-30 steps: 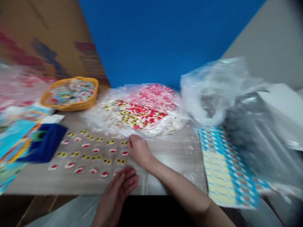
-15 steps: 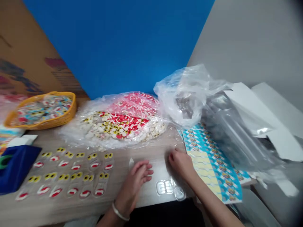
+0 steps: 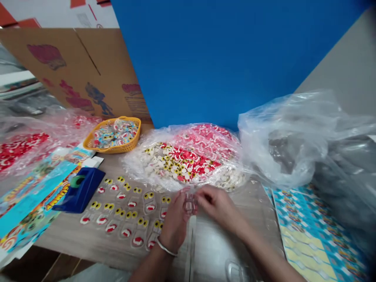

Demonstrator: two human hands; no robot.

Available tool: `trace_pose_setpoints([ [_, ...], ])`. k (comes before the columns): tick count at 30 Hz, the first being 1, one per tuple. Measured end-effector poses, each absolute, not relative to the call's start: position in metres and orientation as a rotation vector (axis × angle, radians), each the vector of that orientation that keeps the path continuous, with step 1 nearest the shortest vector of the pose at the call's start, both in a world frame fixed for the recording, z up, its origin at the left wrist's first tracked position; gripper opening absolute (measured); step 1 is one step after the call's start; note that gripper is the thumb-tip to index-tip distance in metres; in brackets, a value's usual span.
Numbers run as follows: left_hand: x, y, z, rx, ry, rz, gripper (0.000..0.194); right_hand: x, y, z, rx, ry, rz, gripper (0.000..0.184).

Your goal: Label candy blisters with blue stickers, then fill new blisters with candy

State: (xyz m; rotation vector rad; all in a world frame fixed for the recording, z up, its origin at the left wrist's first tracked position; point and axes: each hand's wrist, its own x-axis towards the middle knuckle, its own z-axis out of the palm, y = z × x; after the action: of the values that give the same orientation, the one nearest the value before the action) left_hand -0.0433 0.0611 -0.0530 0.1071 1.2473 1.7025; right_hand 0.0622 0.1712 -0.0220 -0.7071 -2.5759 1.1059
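Both my hands meet at the middle of the table, just in front of a large plastic-wrapped pile of red and white candy pieces [image 3: 183, 158]. My left hand [image 3: 175, 221], with a thin metal bangle [image 3: 166, 247] on its wrist, and my right hand [image 3: 216, 205] pinch a small clear plastic blister [image 3: 189, 203] between their fingers. Left of my hands lie rows of clear blisters with candy eyes and red mouths [image 3: 126, 207]. Another clear blister [image 3: 235, 272] rests on the table at the bottom edge of the view, below my right hand.
A blue tape dispenser [image 3: 80, 190] stands left of the rows. Behind it is a yellow basket of wrapped sweets [image 3: 113, 135]. Printed sheets lie at the left [image 3: 38, 196] and right [image 3: 311, 239]. A clear plastic bag [image 3: 282, 137] bulges at the right. Cardboard [image 3: 76, 70] and a blue board [image 3: 223, 58] rise behind.
My view has swung, shifting the table scene to the right. My hands, apart a moment ago, have come together and now pinch a small clear blister.
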Motion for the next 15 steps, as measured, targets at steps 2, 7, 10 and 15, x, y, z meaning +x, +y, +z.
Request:
trace_pose_setpoints([
  [2, -0.061, 0.063, -0.051, -0.001, 1.230, 1.706, 0.039, 0.044, 0.199, -0.027, -0.832, -2.596, 0.931, 0.014],
  [7, -0.082, 0.068, -0.048, -0.058, 1.269, 1.707, 0.041, 0.003, 0.230, -0.043, -0.916, -2.798, 0.622, 0.019],
  [10, -0.085, 0.069, -0.051, -0.066, 1.292, 1.684, 0.042, -0.015, 0.230, -0.047, -0.948, -2.883, 0.506, 0.022],
  [15, -0.088, 0.069, -0.058, 0.011, 1.300, 1.654, 0.051, -0.030, 0.236, -0.051, -1.033, -2.960, 0.436, 0.023],
])
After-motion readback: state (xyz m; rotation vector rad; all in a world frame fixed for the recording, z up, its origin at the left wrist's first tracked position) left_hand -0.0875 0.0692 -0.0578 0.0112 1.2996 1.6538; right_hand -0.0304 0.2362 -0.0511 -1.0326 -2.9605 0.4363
